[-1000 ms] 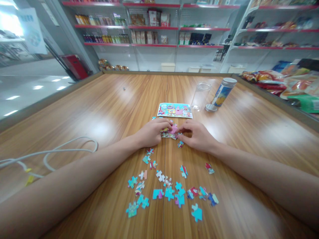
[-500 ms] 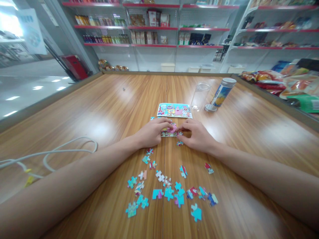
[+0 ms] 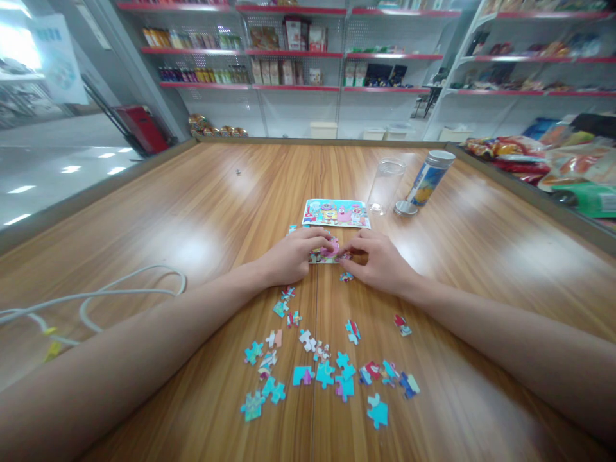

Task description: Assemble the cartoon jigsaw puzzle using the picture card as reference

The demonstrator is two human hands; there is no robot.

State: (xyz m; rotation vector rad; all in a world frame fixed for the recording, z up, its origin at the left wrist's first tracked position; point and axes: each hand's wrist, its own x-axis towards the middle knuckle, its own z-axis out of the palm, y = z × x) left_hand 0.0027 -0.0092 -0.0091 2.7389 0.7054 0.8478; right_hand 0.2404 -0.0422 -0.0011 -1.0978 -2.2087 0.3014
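Observation:
A partly joined jigsaw puzzle [image 3: 330, 249] with pink figures lies flat in the middle of the table, half covered by my hands. My left hand [image 3: 301, 253] curls over its left side, fingertips pressing on it. At its right edge, my right hand [image 3: 373, 256] pinches a small jigsaw piece [image 3: 344, 256], largely hidden by the fingers. Just behind lies a printed picture card [image 3: 337, 213] with cartoon figures. A loose piece [image 3: 346, 277] sits by my right thumb. Several more loose pieces, among them a light blue one [image 3: 378, 410], are scattered nearer to me.
Behind on the right stand a clear plastic jar [image 3: 386, 186], a metal lid [image 3: 405, 208] and a blue printed can [image 3: 430, 178]. A white cable [image 3: 129, 292] loops at the left. Bagged snacks [image 3: 514, 157] lie beyond the table's right edge; stocked shelves [image 3: 296, 54] line the back.
Both hands stay nearly in place at the puzzle, the right fingers still at its right edge. The whole view has shifted very slightly; the loose pieces lie as before.

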